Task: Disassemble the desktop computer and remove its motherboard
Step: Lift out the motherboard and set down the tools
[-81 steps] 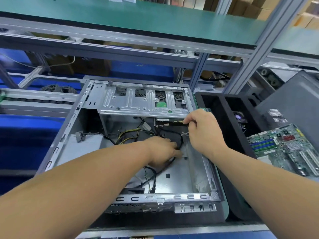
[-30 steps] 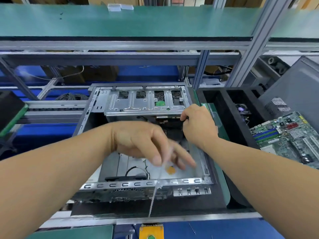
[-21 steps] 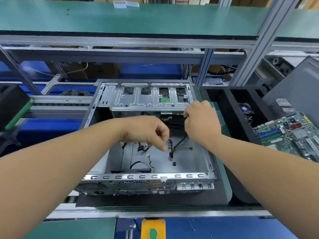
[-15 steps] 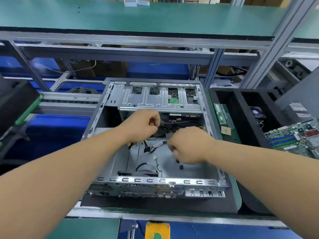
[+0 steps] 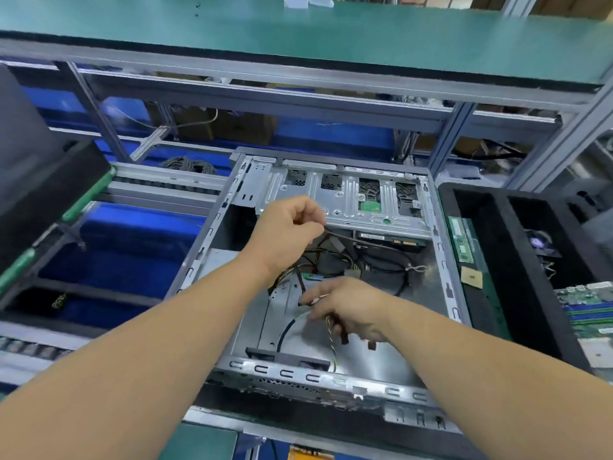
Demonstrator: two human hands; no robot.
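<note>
A: In the head view we see the open computer case (image 5: pixel 441 260) lying on the tabletop (image 5: pixel 212 416), and we take it as our landmark. Where are our hands?

B: Both are over the case's inside. Our left hand (image 5: pixel 285 234) is near the case's drive cage (image 5: pixel 345 200), fingers curled, pinching a dark cable (image 5: pixel 341 236) that runs toward the cage's underside.

A: And the right?

B: Our right hand (image 5: pixel 348 310) is lower, over the case's bare metal floor, fingers curled round thin multicoloured wires (image 5: pixel 331 336); motion blur hides the exact grip.

A: The loose bundle of cables (image 5: pixel 381 263) lies between our hands and the case's right wall.

B: The motherboard (image 5: pixel 590 310) is already out of the case, well to the right, beyond the black foam tray (image 5: pixel 497 260) beside the case.

A: Two memory sticks (image 5: pixel 462 240) lie on the green strip between the case and that tray.
</note>
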